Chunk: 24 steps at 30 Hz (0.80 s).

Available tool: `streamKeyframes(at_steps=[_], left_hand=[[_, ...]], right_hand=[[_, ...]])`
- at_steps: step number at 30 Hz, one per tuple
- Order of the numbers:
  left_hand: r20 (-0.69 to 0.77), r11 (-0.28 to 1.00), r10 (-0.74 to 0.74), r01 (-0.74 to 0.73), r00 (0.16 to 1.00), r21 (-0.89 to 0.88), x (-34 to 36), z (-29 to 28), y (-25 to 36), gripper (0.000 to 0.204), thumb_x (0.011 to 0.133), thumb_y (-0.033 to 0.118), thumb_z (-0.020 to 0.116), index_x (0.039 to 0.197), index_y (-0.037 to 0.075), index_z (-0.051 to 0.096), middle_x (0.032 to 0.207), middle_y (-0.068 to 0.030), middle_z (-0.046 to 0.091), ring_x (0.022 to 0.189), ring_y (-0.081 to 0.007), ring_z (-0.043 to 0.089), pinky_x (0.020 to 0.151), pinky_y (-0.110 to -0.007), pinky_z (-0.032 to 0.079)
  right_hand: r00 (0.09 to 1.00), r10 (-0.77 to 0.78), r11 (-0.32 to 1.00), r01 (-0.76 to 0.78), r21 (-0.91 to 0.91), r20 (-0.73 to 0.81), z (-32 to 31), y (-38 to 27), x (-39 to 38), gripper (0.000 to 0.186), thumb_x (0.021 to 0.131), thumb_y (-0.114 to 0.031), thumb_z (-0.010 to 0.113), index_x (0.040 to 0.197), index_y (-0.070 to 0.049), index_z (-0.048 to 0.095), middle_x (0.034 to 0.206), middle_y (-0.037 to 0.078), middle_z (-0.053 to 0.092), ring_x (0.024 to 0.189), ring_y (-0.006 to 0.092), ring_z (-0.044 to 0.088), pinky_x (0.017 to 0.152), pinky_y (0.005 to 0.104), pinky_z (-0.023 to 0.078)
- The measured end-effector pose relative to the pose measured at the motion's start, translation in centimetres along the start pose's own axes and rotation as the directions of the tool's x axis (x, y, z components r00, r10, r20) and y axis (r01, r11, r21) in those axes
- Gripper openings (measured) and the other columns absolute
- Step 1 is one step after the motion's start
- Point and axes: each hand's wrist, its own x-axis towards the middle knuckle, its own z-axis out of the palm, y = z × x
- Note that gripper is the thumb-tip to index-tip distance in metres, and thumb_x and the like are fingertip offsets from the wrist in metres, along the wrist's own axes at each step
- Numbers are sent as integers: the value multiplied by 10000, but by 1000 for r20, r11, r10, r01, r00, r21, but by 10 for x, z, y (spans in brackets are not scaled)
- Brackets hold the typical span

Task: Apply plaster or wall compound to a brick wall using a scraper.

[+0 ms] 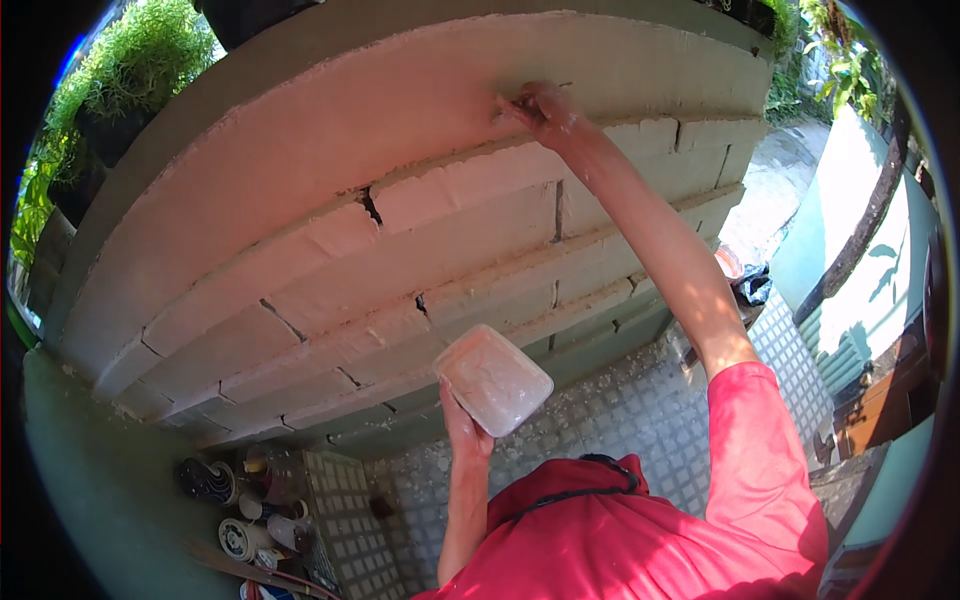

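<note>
My left hand [464,422] grips a squarish translucent plastic tub [496,380] by its near left side. Whitish, wet-looking residue coats the tub's inside. My right arm reaches up and forward to the wall [330,130]. Against its smooth upper band, just above a ledge of blocks, is my right hand [540,112], its fingers bent together and smeared with white. Whatever those fingers hold, if anything, is too small to make out. Below the band, rows of pale blocks [450,185] show gaps and dark holes at their joints.
Potted green plants [150,60] stand along the wall's top at left. Several containers [240,540] crowd the lower left corner. Beneath me lies a tiled floor [600,430] with pale specks. To the right are a sunlit pale panel [850,220] and a brown wooden piece [875,410].
</note>
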Motion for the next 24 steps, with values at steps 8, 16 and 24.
streamKeyframes(at_steps=[8, 16, 24], left_hand=[[0, 999, -16, 16, 1000, -35, 1, -3, 2, 584, 999, 513, 385, 1429, 118, 383, 1397, -62, 486, 1245, -253, 513, 1032, -418, 458], [-26, 1000, 18, -18, 999, 25, -8, -5, 2, 597, 994, 529, 383, 1426, 118, 391, 1400, -65, 488, 1251, -262, 511, 1041, -420, 450], [-101, 999, 48, -48, 994, 9, -21, -10, 9, 589, 999, 530, 365, 1420, 120, 402, 1384, -62, 504, 1247, -262, 516, 1033, -414, 457]], right_hand=[[989, -144, 990, 143, 8, 29, 64, -66, -6, 116, 898, 25, 477, 850, 115, 532, 847, 197, 584, 847, 284, 669, 768, 276, 616], [975, -167, 930, 205, -305, 147, -11, -48, -68, 247, 927, -111, 599, 1088, 74, 569, 978, 138, 654, 810, 229, 707, 719, 282, 611], [884, -445, 693, 443, -569, 146, -28, -45, -61, 247, 954, -180, 580, 1132, -18, 631, 935, 78, 644, 717, 196, 706, 625, 309, 583]])
